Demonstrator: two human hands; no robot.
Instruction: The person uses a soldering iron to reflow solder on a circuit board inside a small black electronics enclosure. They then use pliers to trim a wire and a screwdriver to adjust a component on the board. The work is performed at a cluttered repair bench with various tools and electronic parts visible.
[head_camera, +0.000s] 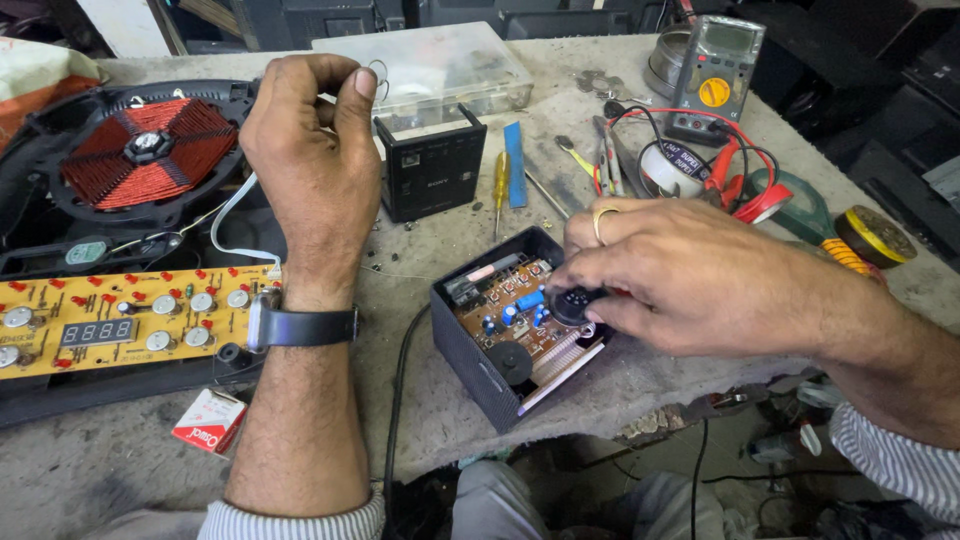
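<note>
A small black box (470, 350) lies open on the bench, showing a brown circuit board (520, 315) with blue and black parts. My right hand (680, 275), a ring on one finger, grips a black round part (572, 305) at the board's right edge. My left hand (315, 150), with a dark wristband, is raised over the bench and pinches a thin wire (380, 75) between thumb and forefinger.
An opened induction cooker with a red coil (145, 150) and yellow control board (120, 320) lies at left. Behind are a black cube casing (432, 170), a clear plastic box (440, 65), screwdrivers (497, 185), a multimeter (715, 75) with red leads, tape rolls and a small red-and-white carton (208, 420).
</note>
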